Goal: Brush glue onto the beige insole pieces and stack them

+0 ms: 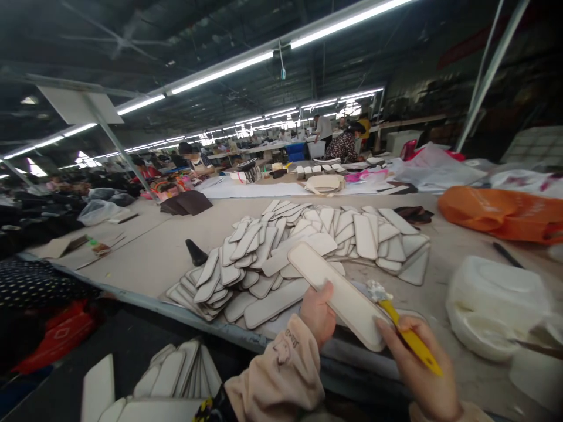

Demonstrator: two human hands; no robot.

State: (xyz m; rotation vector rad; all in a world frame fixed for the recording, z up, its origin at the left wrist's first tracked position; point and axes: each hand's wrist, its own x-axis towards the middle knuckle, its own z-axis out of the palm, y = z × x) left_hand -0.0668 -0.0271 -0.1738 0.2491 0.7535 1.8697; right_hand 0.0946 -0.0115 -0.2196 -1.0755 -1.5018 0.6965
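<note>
My left hand (318, 315) is closed on the lower edge of a long pale panel (338, 293) with rounded ends and a darker rim, held tilted above the table. In my right hand (426, 366) is a brush (411, 337) with a yellow handle, its bristles caked in white paste. The fingertips of that hand also touch the panel's near end. Behind the panel, a loose heap of similar pale pieces (264, 240) spreads over the worktable. More pale pieces (176, 375) lie low at the left, below the table edge.
A white plastic tub (497, 305) smeared with paste stands to the right. Behind it lies an orange bag (501, 212). A black cone-shaped object (196, 253) and dark brown sheets (187, 203) are left of the heap. Several people work farther back.
</note>
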